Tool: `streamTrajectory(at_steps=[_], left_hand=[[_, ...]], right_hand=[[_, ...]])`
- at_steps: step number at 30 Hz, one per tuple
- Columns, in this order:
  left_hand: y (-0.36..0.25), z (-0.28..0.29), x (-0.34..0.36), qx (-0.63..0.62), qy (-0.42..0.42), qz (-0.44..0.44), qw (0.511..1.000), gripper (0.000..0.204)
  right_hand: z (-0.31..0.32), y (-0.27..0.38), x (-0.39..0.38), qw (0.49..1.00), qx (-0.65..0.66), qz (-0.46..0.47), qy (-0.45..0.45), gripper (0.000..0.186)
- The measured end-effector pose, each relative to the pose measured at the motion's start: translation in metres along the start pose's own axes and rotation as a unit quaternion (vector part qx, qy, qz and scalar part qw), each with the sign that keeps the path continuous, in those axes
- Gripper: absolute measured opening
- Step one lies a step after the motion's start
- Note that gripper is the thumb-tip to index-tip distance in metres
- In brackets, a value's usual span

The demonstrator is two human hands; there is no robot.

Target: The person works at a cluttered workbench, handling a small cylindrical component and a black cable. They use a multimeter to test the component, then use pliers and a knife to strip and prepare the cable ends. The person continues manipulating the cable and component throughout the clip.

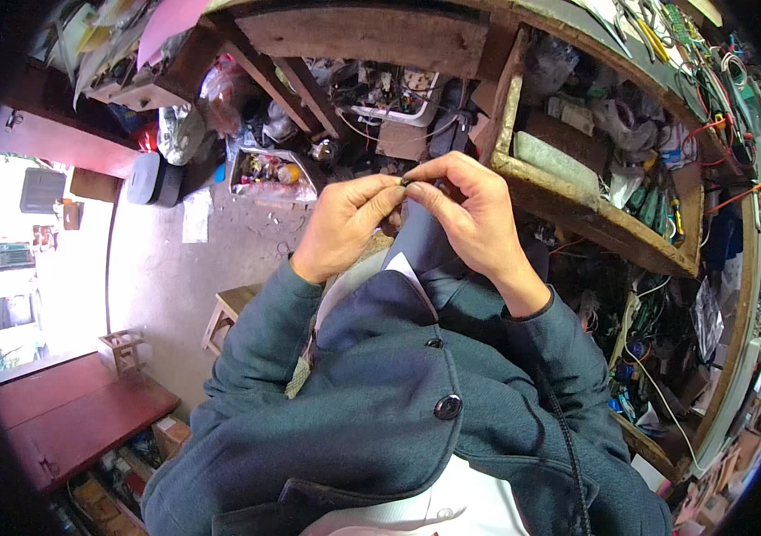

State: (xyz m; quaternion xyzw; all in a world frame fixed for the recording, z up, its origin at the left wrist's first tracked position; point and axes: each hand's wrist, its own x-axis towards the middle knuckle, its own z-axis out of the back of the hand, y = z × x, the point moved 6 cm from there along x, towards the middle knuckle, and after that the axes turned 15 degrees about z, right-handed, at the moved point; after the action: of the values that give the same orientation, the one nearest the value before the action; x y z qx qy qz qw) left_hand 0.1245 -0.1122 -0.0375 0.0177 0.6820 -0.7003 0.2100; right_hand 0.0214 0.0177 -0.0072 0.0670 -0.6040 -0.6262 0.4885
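Apparently fine fingertip work: bare left hand and bare right hand meeting, both grips narrow, pinching tiny dark piece, shape unclear, on far side of dark blue-green buttoned cloth jacket. Next move likely calls for steady, light pressure.

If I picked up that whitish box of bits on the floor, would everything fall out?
The whitish box would probably spill if tipped, since its top is open. Packed with jumbled bits, it may feel heavier than it looks. The rounded orange piece inside might roll.
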Motion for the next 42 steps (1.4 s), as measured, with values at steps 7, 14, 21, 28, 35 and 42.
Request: streamTrajectory(at_steps=[7,14,21,28,35,42], left_hand=[[-0.002,0.016,0.005,-0.090,0.042,0.006,0.995,0.029],[0.028,0.029,0.020,0.160,-0.118,-0.123,0.972,0.059],[0.065,0.027,0.037,0.139,-0.096,-0.013,0.986,0.051],[0.057,-0.001,0.027,-0.085,0.061,0.117,0.988,0.042],[0.049,0.007,0.010,-0.532,0.071,0.041,0.843,0.043],[0.034,0.014,0.000,-0.608,0.065,-0.004,0.791,0.033]], right_hand=[[-0.004,0.003,0.019,0.982,0.165,-0.076,-0.053,0.008],[0.011,0.035,0.059,0.962,0.260,-0.017,-0.084,0.013],[0.014,0.065,0.080,0.933,0.349,0.016,-0.082,0.013],[0.010,0.039,0.095,0.915,0.394,-0.022,-0.089,0.021],[0.008,0.014,0.068,0.953,0.293,-0.045,-0.061,0.026],[-0.018,-0.007,0.021,0.968,0.219,-0.118,-0.011,0.012]])
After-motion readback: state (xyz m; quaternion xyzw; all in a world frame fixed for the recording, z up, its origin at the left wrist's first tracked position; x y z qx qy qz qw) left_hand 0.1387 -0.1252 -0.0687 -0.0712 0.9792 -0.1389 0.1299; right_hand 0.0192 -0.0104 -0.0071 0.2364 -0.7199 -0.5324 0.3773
